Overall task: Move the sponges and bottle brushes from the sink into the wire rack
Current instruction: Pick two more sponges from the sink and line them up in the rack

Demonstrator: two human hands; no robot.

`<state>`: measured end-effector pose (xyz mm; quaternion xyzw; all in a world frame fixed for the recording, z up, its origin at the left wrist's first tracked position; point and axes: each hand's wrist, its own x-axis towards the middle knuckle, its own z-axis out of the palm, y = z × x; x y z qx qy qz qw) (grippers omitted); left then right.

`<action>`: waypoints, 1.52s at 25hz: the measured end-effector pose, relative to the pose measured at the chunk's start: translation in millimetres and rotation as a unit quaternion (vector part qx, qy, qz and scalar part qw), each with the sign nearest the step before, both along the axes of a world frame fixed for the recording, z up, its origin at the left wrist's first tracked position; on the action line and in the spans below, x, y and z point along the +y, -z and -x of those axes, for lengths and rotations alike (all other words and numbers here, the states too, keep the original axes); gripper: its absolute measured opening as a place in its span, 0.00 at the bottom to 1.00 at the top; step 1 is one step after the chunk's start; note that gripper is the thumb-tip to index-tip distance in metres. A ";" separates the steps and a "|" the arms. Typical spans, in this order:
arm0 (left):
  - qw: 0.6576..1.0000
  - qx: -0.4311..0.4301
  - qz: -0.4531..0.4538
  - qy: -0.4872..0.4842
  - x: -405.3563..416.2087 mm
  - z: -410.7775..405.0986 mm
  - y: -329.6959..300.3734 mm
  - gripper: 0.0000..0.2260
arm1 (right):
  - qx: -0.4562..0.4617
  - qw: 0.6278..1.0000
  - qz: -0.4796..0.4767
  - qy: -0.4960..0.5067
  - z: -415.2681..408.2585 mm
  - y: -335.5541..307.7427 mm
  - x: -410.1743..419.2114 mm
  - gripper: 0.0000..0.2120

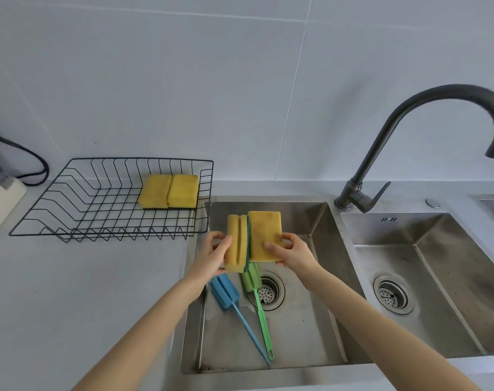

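Hands hold yellow sponges above the sink [319,221]: left hand [216,251] pinches one sponge [236,244], right hand [292,251] another [264,234]; two bottle brushes [226,292] lie below, two sponges [169,191] already in the wire rack [70,210].

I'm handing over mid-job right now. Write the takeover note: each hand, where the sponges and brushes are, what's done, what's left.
Left hand: gripping a yellow grooved sponge, held above the steel sink basin.
Right hand: gripping a flat yellow sponge, pressed side by side with the first.
Done: two yellow sponges lie in the black wire rack, back right corner.
Left: carry both held sponges to the rack, then the blue bottle brush and green bottle brush, both on the basin floor by the drain.
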<state>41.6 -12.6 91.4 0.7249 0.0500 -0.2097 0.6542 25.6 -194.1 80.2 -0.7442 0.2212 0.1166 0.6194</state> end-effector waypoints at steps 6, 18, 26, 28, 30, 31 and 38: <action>0.997 -0.006 0.068 -0.030 22.1 -15.7 -24.8 0.05 | -0.044 0.999 0.003 -0.017 -24.1 -25.3 17.0 0.30; 0.970 0.023 0.178 -0.165 91.1 -43.9 -47.2 0.13 | -0.074 0.991 0.050 -0.101 -79.4 -60.7 91.4 0.28; 0.963 -0.022 0.163 -0.212 145.8 -65.8 -48.2 0.19 | -0.076 0.983 0.077 -0.151 -120.9 -65.9 147.9 0.24; 0.959 -0.030 0.162 -0.229 163.4 -73.3 -49.7 0.18 | -0.077 0.979 0.095 -0.163 -135.2 -67.1 162.6 0.24; 0.955 -0.036 0.151 -0.254 182.6 -80.8 -49.3 0.19 | -0.078 0.976 0.115 -0.170 -151.1 -68.2 175.7 0.24; 0.953 -0.040 0.141 -0.264 191.9 -84.4 -48.4 0.19 | -0.076 0.974 0.126 -0.173 -159.7 -68.0 182.4 0.24; 0.943 -0.057 0.028 -0.326 237.8 -112.3 -22.6 0.22 | -0.058 0.949 0.210 -0.228 -209.7 -56.3 228.9 0.24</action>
